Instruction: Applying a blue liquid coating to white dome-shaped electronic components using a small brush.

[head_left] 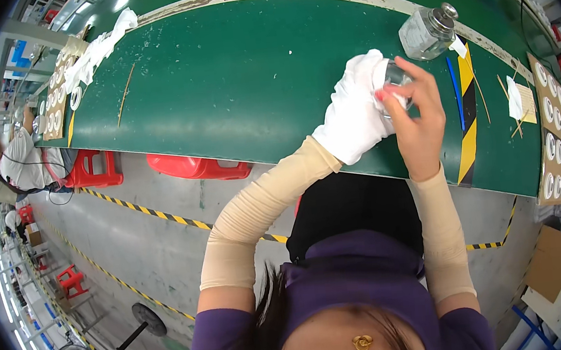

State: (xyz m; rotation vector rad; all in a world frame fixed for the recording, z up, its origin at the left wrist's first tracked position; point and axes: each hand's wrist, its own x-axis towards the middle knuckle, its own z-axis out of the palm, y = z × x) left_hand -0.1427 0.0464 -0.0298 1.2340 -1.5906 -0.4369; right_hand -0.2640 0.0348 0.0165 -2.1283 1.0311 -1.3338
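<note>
A loose white cloth or glove covers my left hand [358,109], hiding its separate fingers. That hand is closed around one side of a clear, round, see-through piece [399,79], which looks like a small glass cup or lid. From the other side my right hand [423,115] is bare and grips the same piece between thumb and fingers. Both hands are raised over the near edge of the green table [216,79]. Beyond them, to the right, a clear faceted jar [422,35] with a metal top stands on the table.
A blue stick [456,91] lies beside black-and-yellow tape [470,134]. At right is a cardboard sheet [545,140] with several white rings; another board [54,106] is far left near white cloth [100,50]. Red stools [197,166] stand under the edge. A person [23,161] sits left.
</note>
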